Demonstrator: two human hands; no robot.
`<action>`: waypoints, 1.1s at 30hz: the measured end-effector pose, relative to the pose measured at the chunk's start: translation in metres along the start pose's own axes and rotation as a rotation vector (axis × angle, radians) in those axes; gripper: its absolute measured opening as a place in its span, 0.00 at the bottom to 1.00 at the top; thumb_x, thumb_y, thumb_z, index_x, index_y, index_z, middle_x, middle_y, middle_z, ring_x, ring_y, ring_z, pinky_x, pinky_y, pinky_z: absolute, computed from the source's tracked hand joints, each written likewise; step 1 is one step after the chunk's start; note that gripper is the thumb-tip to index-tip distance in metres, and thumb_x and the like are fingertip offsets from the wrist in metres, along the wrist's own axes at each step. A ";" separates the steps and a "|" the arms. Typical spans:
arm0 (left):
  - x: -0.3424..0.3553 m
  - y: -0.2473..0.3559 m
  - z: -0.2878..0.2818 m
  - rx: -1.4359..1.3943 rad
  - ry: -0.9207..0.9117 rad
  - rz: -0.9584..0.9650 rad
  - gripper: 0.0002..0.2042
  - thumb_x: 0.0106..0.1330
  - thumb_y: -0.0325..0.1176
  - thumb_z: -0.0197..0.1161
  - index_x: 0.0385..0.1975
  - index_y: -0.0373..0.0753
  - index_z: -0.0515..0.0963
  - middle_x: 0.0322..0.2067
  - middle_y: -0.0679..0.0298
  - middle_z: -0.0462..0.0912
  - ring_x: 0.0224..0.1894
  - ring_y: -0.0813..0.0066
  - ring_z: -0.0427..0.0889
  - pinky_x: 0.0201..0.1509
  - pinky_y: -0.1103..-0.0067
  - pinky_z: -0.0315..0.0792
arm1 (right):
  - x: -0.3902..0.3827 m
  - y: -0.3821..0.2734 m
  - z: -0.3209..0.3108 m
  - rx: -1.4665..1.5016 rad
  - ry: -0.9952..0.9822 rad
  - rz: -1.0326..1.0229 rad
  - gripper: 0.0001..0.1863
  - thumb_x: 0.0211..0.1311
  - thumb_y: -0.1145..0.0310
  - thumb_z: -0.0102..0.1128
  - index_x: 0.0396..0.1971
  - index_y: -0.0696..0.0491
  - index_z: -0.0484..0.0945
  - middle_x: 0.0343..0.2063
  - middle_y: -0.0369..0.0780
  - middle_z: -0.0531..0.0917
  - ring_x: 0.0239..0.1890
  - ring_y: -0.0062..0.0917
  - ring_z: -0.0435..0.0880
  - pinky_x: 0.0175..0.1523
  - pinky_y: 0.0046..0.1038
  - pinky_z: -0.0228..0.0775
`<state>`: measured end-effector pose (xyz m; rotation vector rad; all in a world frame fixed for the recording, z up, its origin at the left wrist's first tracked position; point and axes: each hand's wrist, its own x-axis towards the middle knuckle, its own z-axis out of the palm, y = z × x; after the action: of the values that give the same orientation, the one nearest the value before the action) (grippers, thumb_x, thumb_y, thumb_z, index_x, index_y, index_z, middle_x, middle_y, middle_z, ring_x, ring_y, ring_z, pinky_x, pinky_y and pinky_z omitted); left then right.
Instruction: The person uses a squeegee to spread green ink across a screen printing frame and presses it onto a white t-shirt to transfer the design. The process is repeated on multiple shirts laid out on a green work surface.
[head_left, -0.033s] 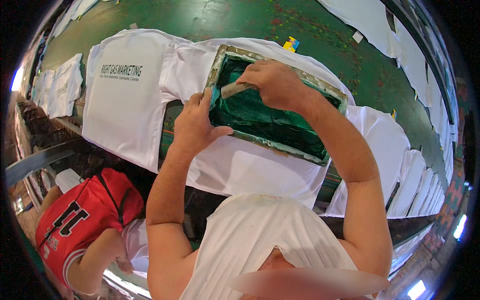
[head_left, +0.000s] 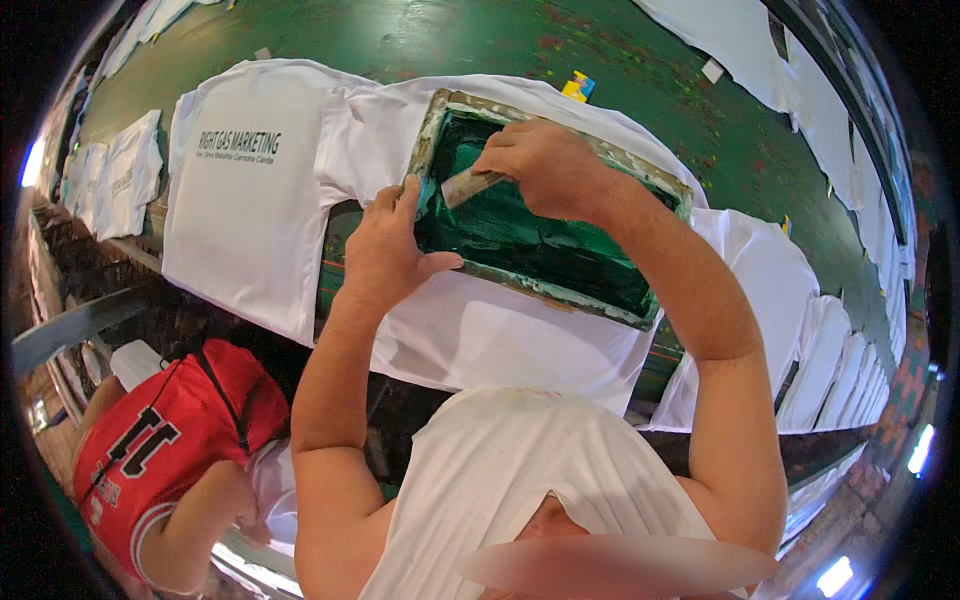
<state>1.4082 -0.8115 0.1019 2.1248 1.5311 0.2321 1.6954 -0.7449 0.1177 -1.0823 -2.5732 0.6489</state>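
A wooden screen-printing frame (head_left: 560, 296), smeared with dark green ink inside, lies over a white shirt (head_left: 510, 340) on the table. My left hand (head_left: 388, 250) grips the frame's left end, its fingers at the outer edge and its thumb by the near left corner. Inside the frame, my right hand (head_left: 550, 170) is closed around a wooden squeegee (head_left: 465, 187) near the left end. The squeegee's lower edge is mostly hidden by shadow and ink.
A printed white shirt (head_left: 245, 200) lies to the left, with more white shirts (head_left: 755, 270) along the right. Beyond the frame a small yellow and blue packet (head_left: 578, 87) sits on the green tabletop (head_left: 420, 45). A person in a red jersey (head_left: 180, 430) is at lower left.
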 end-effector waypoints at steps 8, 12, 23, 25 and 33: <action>0.009 -0.008 0.006 0.030 0.025 0.061 0.58 0.46 0.47 0.94 0.79 0.31 0.69 0.69 0.42 0.79 0.70 0.40 0.81 0.71 0.57 0.79 | -0.080 0.028 -0.028 -0.064 -0.096 -0.139 0.21 0.48 0.82 0.72 0.44 0.47 0.89 0.46 0.37 0.91 0.55 0.42 0.89 0.58 0.44 0.85; 0.008 -0.009 0.009 0.068 0.064 0.118 0.58 0.46 0.47 0.94 0.78 0.27 0.69 0.70 0.42 0.78 0.70 0.40 0.80 0.72 0.58 0.78 | -0.154 0.024 -0.036 -0.084 -0.005 -0.015 0.22 0.47 0.84 0.71 0.44 0.48 0.90 0.49 0.36 0.93 0.57 0.41 0.89 0.61 0.45 0.85; 0.017 -0.022 0.011 -0.118 0.100 0.096 0.41 0.58 0.38 0.89 0.70 0.28 0.80 0.63 0.46 0.86 0.61 0.50 0.88 0.64 0.65 0.82 | -0.232 -0.067 0.026 -0.156 0.328 0.366 0.28 0.46 0.81 0.71 0.52 0.51 0.90 0.53 0.41 0.93 0.56 0.40 0.91 0.63 0.44 0.83; 0.025 -0.035 0.022 -0.226 0.203 0.101 0.31 0.64 0.34 0.85 0.66 0.29 0.84 0.58 0.48 0.89 0.53 0.56 0.92 0.56 0.68 0.85 | -0.225 -0.071 0.022 -0.119 0.310 0.379 0.27 0.48 0.82 0.70 0.53 0.52 0.90 0.52 0.42 0.92 0.55 0.42 0.90 0.62 0.45 0.82; 0.053 -0.051 0.051 -0.449 0.440 0.090 0.15 0.74 0.25 0.74 0.59 0.35 0.89 0.50 0.57 0.92 0.38 0.71 0.90 0.37 0.76 0.82 | -0.110 -0.025 0.009 0.006 0.356 0.289 0.24 0.57 0.85 0.63 0.54 0.54 0.88 0.48 0.46 0.89 0.55 0.48 0.86 0.62 0.48 0.79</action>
<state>1.4058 -0.7657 0.0249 1.8517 1.4328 1.0306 1.7520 -0.8430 0.1141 -1.4378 -2.1335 0.4738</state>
